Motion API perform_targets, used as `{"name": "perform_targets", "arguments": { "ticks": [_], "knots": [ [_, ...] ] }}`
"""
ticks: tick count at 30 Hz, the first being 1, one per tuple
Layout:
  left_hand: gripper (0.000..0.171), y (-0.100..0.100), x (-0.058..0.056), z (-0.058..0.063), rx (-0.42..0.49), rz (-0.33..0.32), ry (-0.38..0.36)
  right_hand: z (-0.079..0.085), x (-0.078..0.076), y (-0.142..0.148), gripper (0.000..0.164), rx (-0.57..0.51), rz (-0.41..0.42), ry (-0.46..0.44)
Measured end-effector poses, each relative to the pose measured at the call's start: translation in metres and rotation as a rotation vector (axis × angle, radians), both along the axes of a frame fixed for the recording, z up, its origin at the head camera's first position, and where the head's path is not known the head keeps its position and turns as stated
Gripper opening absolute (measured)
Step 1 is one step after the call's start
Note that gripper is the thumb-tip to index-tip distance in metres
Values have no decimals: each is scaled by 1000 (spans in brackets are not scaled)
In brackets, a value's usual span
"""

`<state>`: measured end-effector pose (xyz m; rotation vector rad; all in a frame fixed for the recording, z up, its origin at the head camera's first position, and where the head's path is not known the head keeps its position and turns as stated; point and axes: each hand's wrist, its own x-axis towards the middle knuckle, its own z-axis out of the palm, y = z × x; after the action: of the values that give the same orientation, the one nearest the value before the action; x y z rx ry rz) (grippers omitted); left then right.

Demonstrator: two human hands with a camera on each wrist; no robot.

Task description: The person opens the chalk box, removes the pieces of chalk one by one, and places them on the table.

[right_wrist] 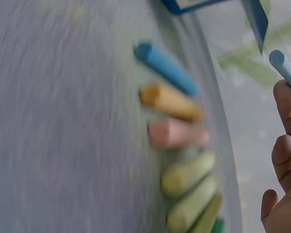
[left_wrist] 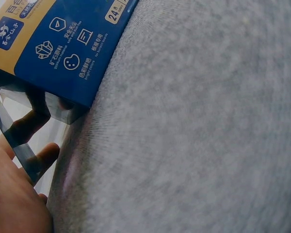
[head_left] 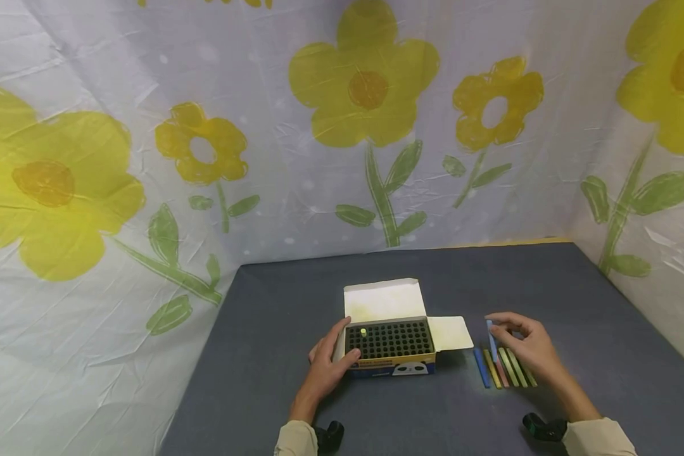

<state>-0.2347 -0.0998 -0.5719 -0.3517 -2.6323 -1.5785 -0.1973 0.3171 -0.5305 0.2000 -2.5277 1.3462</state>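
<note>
A chalk box (head_left: 389,372) with a panda on its front stands with its lid (head_left: 384,300) flipped back and a side flap spread to the right. Its black holder is a grid of round holes, with one pale yellow chalk (head_left: 363,332) upright near the back left. My left hand (head_left: 323,365) grips the box's left end, thumb at the front edge and fingers along the left side. Above the row of chalks, my right hand (head_left: 531,349) pinches a light blue chalk stick (right_wrist: 283,65) between thumb and fingers, tilted, with its lower end free.
Right of the box, several chalks lie side by side on the dark cloth-covered table (head_left: 410,418): a blue chalk (head_left: 481,368), an orange-yellow chalk (right_wrist: 172,101), a pink chalk (right_wrist: 177,133) and green ones. A flower-printed curtain (head_left: 296,209) hangs behind and at both sides.
</note>
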Motion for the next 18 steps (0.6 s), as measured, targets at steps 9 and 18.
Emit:
{"name": "perform_targets", "arguments": {
  "ticks": [9, 18],
  "knots": [
    [68, 0, 0, -1, 7, -2, 1, -2, 13, 49, 37, 67, -52, -177],
    [67, 0, 0, -1, 2, 7, -10, -7, 19, 86, 42, 119, -54, -255]
  ]
}}
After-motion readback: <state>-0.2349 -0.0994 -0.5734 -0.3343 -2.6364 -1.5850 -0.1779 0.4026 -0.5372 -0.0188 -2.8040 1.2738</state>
